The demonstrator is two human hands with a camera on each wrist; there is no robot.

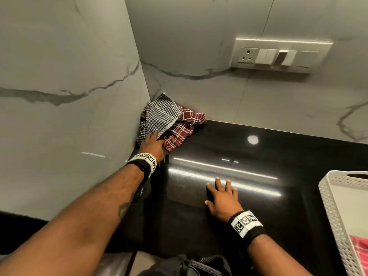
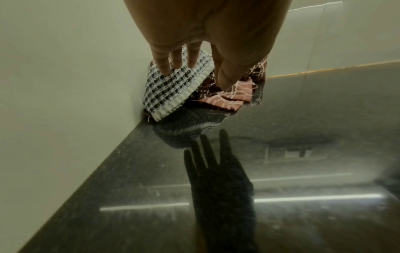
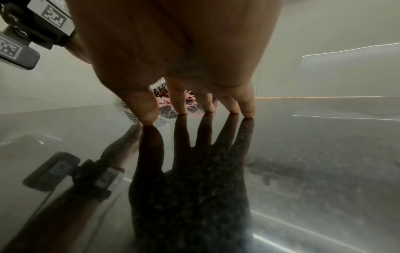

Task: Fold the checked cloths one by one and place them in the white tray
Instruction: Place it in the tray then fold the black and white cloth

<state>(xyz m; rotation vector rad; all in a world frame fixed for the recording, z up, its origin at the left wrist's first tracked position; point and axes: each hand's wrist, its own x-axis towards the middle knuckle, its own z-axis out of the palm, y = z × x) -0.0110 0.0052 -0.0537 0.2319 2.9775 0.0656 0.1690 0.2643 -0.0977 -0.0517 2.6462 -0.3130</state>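
Right hand (image 1: 223, 200) flat on black desk (image 1: 258, 216), fingers (image 3: 181, 102) straight and apart, tips touching it. White tray (image 1: 334, 212) at right edge. Left hand (image 1: 152, 143) farther out, fingers (image 2: 161, 59) pinching black-and-white checked cloth (image 1: 159, 114) atop maroon checked cloth (image 1: 183, 130), bunched in wall corner

No readable words, brands or numbers anywhere. Only black-and-white square code markers, carrying no legible text, on the left wristband (image 1: 146, 158) and the right wristband (image 1: 246, 223).
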